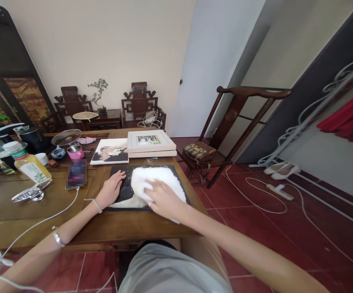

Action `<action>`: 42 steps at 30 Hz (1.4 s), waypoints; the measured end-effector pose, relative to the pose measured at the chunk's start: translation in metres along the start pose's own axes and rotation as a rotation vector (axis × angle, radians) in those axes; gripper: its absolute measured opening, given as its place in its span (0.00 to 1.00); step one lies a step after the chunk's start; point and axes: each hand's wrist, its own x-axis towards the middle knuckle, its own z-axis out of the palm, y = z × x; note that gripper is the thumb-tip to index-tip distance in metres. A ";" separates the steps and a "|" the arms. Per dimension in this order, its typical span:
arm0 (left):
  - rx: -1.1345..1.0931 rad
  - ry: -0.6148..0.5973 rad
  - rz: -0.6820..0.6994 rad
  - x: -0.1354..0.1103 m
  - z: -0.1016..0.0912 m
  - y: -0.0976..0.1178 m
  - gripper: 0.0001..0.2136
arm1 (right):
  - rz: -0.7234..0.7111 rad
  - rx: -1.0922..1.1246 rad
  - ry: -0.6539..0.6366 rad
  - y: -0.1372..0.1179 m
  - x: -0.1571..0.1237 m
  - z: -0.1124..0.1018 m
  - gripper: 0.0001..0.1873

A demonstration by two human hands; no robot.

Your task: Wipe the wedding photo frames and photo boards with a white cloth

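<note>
Left hand [112, 188] lies flat, fingers loosely spread, palm down on the left edge of the dark picture [127, 188]; right hand [161, 199] is also open and flat, pressing on a white cloth [162, 176] spread over the picture's right half, hands apart. Picture lies face up at the table's [42, 215] near right corner, long axis left-right along the front edge. Stacked frames [150, 143] sit just behind it.
</note>
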 end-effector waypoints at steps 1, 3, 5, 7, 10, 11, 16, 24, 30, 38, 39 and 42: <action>0.001 -0.001 0.004 0.000 0.000 0.000 0.16 | 0.023 -0.021 0.012 0.008 0.011 0.002 0.14; 0.006 -0.003 0.009 0.000 0.000 0.000 0.16 | 0.062 -0.056 0.027 0.023 0.031 0.006 0.14; 0.012 -0.005 0.010 0.000 0.000 0.000 0.16 | 0.084 -0.075 0.029 0.035 0.048 0.010 0.14; 0.013 -0.006 0.009 0.001 -0.001 0.001 0.16 | 0.089 -0.083 0.021 0.039 0.059 0.011 0.13; 0.005 -0.007 -0.003 0.000 -0.002 0.001 0.17 | 0.073 -0.081 0.012 0.031 0.058 0.010 0.13; 0.002 -0.010 -0.008 0.000 -0.002 0.001 0.17 | 0.058 -0.080 0.012 0.024 0.052 0.010 0.13; 0.005 -0.006 -0.054 0.000 0.000 0.001 0.18 | -0.048 -0.045 -0.029 -0.025 -0.001 0.006 0.15; 0.019 -0.002 -0.051 0.002 -0.001 0.003 0.18 | -0.156 0.049 -0.058 -0.037 -0.024 0.000 0.15; 0.057 -0.001 -0.037 0.001 0.000 0.001 0.20 | -0.024 -0.039 0.016 0.011 0.040 0.012 0.16; 0.062 -0.010 -0.034 0.002 -0.002 0.000 0.20 | -0.013 -0.094 -0.004 0.027 0.082 0.010 0.15; 0.059 -0.013 -0.038 0.002 -0.002 0.000 0.20 | -0.028 -0.092 -0.016 0.023 0.078 0.009 0.15; 0.042 -0.013 -0.052 0.001 -0.001 0.001 0.20 | -0.072 -0.072 -0.059 0.004 0.055 0.006 0.14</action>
